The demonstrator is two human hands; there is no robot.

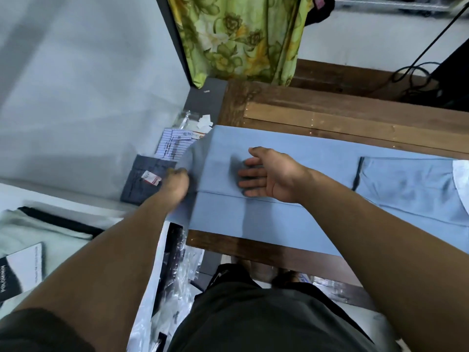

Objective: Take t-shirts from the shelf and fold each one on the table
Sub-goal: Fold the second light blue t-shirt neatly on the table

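Blue cloth fills the middle of the frame: the t-shirt (pixel 291 207) lies lengthwise on the wooden bench (pixel 330 115), folded into a long band with a fold line running through it. Its right end runs out of the frame at the right edge, where a dark-trimmed sleeve and a white patch show only in part. Its left end hangs over the bench's left edge in the centre-left of the frame.

The left hand (pixel 177 185) is blurred and seen from the back, so its fingers are mostly hidden; they look curled round the shirt's overhanging left edge, gripping the cloth. The right hand (pixel 269 174) lies on the shirt at the centre of the frame, its fingers (pixel 247 174) straight and slightly spread, pressing the cloth flat just above the fold line. It holds nothing.

Much else is hard to read. Beside the bench at centre-left lie a dark folded garment with a tag (pixel 144 184) and a stack of striped paper labels (pixel 172 146); their print is too small to make out. Clear plastic wrappers (pixel 177 270) lie on the floor at lower centre, their contents unclear. A green flowered cloth (pixel 241 36) hangs at the top centre, cut off by the frame. Black cables (pixel 416 74) trail at the upper right. A pale garment (pixel 38 232) lies at the lower left, partly cut off.
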